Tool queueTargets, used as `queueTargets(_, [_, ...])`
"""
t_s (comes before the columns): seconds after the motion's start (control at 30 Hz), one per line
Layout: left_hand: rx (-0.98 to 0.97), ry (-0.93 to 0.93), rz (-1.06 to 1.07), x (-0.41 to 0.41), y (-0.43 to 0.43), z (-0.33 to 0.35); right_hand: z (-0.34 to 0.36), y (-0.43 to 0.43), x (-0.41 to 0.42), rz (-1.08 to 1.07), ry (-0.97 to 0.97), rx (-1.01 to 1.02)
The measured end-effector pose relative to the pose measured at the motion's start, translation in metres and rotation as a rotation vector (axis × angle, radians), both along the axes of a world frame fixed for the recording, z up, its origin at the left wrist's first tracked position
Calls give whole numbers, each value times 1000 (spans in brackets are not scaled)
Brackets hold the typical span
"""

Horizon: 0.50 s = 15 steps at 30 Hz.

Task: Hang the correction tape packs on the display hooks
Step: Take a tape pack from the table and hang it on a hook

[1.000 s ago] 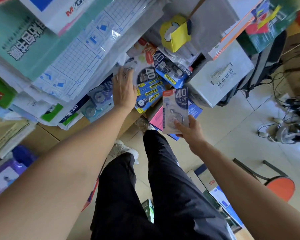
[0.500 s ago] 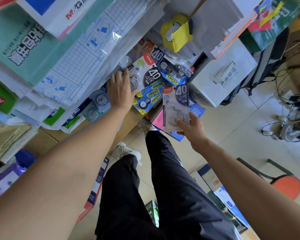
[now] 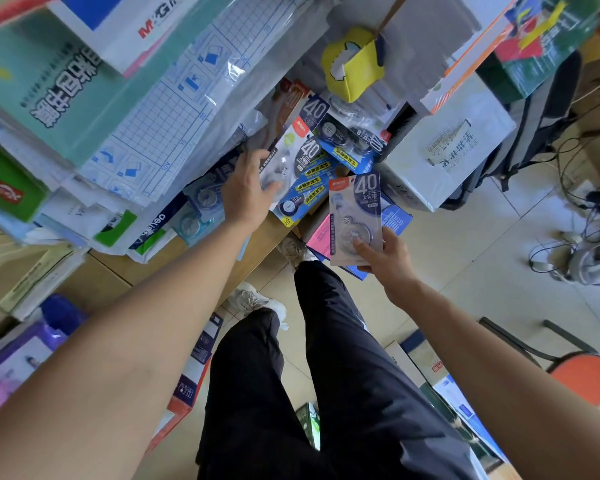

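While one pack waits in our right hand, several already hang on the display.

Our right hand pinches a correction tape pack by its lower edge, holding it upright just beside the hanging packs but not yet on a hook. Our left hand lies with fingers spread on the front hanging pack, seemingly steadying or parting the row. We cannot see the hooks themselves, hidden behind the cards. We judge the job partly done: this pack is left to hang, and more blue packs lie behind the one we hold.
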<state>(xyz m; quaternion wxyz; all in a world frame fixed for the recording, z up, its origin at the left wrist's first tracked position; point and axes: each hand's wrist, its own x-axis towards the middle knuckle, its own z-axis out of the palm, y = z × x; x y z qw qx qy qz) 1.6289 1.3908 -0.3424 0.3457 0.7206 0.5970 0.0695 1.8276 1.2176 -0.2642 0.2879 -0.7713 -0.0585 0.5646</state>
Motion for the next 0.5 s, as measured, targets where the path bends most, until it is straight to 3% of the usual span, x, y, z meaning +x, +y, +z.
queueTargets(0.27, [-112, -147, 153, -26, -42, 84, 42, 0, -4, 58, -20, 44])
queueTargets(0.37, [-85, -158, 199, -39, -48, 122, 64, 10, -3, 116, -56, 95])
queueTargets(0.43, [-9, -194, 243, -51, -54, 182, 113, 19, -4, 161, -85, 195])
queueTargets(0.5, [-22, -211, 268, -57, -56, 193, 120, 28, -5, 238, -137, 261])
